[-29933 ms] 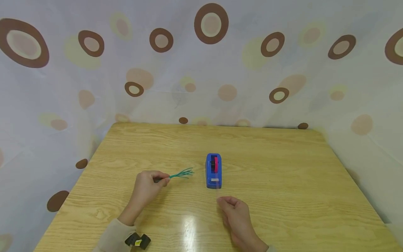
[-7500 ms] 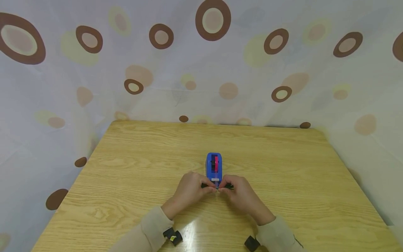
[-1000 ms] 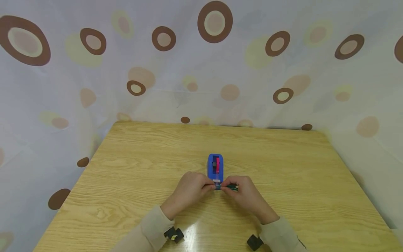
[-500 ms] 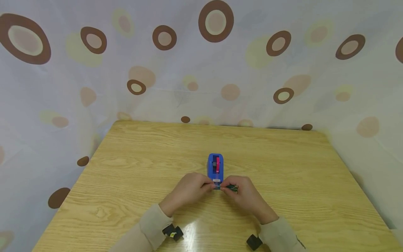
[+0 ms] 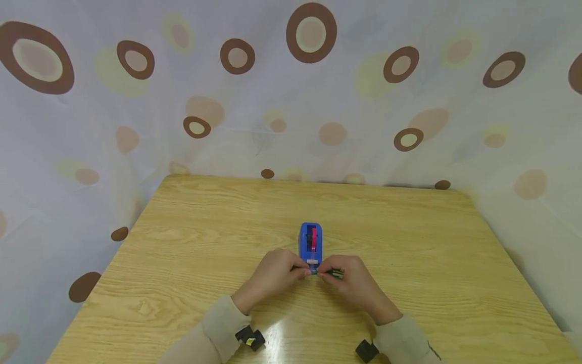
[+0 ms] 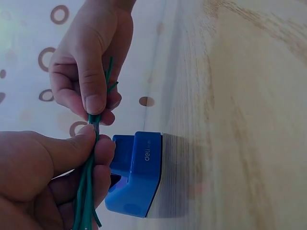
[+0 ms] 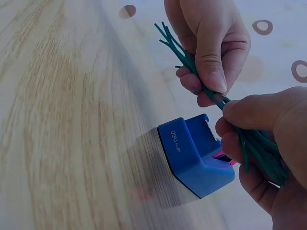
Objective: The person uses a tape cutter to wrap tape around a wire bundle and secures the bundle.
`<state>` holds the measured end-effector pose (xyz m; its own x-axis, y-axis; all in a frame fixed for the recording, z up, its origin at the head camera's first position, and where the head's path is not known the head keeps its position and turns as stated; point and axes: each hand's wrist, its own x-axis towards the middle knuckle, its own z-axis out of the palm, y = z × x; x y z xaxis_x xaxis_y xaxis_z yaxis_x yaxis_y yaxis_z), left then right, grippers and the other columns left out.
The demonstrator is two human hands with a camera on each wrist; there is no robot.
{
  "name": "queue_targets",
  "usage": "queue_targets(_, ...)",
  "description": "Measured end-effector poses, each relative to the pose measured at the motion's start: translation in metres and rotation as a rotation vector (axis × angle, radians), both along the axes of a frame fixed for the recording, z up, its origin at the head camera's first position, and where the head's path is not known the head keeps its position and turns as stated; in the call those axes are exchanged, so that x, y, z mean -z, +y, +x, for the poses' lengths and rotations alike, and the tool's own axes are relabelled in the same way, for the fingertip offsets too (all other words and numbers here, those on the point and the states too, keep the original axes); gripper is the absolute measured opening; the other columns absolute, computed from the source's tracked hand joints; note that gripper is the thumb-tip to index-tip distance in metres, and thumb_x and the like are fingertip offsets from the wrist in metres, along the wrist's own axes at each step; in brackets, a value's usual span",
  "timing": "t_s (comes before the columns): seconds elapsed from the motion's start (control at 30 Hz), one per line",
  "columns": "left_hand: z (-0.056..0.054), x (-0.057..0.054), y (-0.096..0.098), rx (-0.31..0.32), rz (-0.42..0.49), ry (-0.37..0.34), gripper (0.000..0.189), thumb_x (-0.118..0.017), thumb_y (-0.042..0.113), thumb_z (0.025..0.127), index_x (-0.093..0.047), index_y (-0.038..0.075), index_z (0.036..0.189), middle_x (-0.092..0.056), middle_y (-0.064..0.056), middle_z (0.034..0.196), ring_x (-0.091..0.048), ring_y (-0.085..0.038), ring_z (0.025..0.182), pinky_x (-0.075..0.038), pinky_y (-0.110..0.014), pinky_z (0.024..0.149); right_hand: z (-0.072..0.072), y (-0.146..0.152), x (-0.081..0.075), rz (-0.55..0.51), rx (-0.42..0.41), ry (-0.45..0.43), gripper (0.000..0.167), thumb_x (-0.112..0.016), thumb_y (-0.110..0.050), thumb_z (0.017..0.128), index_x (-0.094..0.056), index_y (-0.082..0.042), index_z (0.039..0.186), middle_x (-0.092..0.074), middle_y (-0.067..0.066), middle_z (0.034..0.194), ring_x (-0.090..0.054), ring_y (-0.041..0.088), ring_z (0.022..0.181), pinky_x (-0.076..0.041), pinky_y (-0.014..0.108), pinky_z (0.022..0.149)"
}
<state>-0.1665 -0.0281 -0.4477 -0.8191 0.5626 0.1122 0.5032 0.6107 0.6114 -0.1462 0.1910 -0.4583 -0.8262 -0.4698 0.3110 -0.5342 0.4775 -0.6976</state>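
We've got a pale spotted curtain wrapping the back and both sides, up against the table's far edge. Wood-grain table below: light, flat, with a glare patch at the near middle. Its left and right edges flare toward us; the grain runs unbroken from the work to those edges and to the far one.

Beige sleeves come in from the near side. We see the left hand and right hand almost meeting, with the front end of the tape dispenser partly behind them. The dispenser is blue, marked "deli", upright near mid-table, well apart from every edge. Tightest spot for us: the gap between dispenser and hands.

Bundle of green strands is in both hands, just at the dispenser's front; we can't tell if they touch. Thumb and fingers on each side pinch it, narrow, and loose ends splay out past each grip.

Black wrist devices hang at both cuffs. Pink tape roll sits in the dispenser. Clear wrap shows around the bundle between the fingertips.
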Motion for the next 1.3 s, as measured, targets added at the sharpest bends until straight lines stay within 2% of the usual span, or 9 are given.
queue_targets(0.17,0.001,0.002,0.001,-0.006,-0.003,0.014,0.013,-0.073,0.024,0.092,-0.081,0.015,0.088,-0.072,0.010,0.080,-0.057,0.004,0.067,-0.047,-0.019,0.063,0.000,0.000,0.000,0.033,0.039,-0.046,0.008,-0.076,-0.005,0.087,-0.076,-0.012,0.089,-0.072,-0.009,0.092,-0.067,0.009,0.088,-0.055,0.031,0.080)
queue_targets(0.33,0.001,0.002,0.002,0.001,-0.009,0.059,0.014,-0.073,0.024,0.091,-0.082,0.014,0.090,-0.074,0.007,0.083,-0.060,0.003,0.069,-0.048,-0.018,0.063,0.001,-0.001,-0.001,-0.005,0.075,-0.125,0.004,-0.077,-0.013,0.088,-0.076,-0.015,0.092,-0.072,-0.011,0.092,-0.067,0.008,0.086,-0.055,0.029,0.077)
queue_targets(0.47,0.001,0.001,0.002,0.005,-0.018,0.099,0.015,-0.073,0.025,0.091,-0.082,0.013,0.092,-0.075,0.005,0.086,-0.062,0.002,0.073,-0.049,-0.017,0.065,0.001,-0.002,0.000,-0.029,0.093,-0.146,0.005,-0.076,-0.014,0.088,-0.076,-0.015,0.093,-0.072,-0.011,0.092,-0.067,0.007,0.085,-0.055,0.028,0.076)
queue_targets(0.8,-0.001,0.004,0.002,0.025,-0.018,0.206,0.012,-0.075,0.023,0.089,-0.082,0.013,0.090,-0.074,0.006,0.083,-0.064,0.002,0.071,-0.048,-0.014,0.063,0.001,-0.005,0.000,-0.005,0.116,-0.194,0.006,-0.075,-0.013,0.090,-0.075,-0.013,0.096,-0.072,-0.007,0.094,-0.067,0.011,0.089,-0.054,0.027,0.080)
queue_targets(0.9,0.000,0.005,0.003,0.023,-0.042,0.249,0.011,-0.076,0.024,0.088,-0.082,0.014,0.089,-0.074,0.007,0.082,-0.064,0.001,0.070,-0.049,-0.016,0.063,0.002,-0.007,-0.001,-0.001,0.110,-0.188,0.006,-0.074,-0.010,0.089,-0.074,-0.013,0.095,-0.072,-0.006,0.093,-0.067,0.011,0.089,-0.054,0.027,0.080)
queue_targets(1.07,0.000,0.005,0.003,0.004,-0.074,0.307,0.011,-0.078,0.027,0.086,-0.082,0.017,0.087,-0.074,0.009,0.080,-0.065,0.001,0.069,-0.052,-0.026,0.070,0.004,-0.010,-0.001,-0.006,0.115,-0.166,0.006,-0.075,-0.007,0.088,-0.073,-0.012,0.091,-0.071,-0.005,0.090,-0.067,0.010,0.086,-0.054,0.026,0.077)
queue_targets(1.3,0.000,0.006,0.003,-0.001,-0.090,0.302,0.011,-0.078,0.029,0.086,-0.082,0.019,0.088,-0.074,0.010,0.082,-0.065,0.001,0.072,-0.052,-0.035,0.073,0.004,-0.010,0.003,-0.015,0.088,-0.062,0.004,-0.075,-0.007,0.088,-0.072,-0.009,0.089,-0.071,0.000,0.089,-0.066,0.010,0.083,-0.055,0.028,0.074)
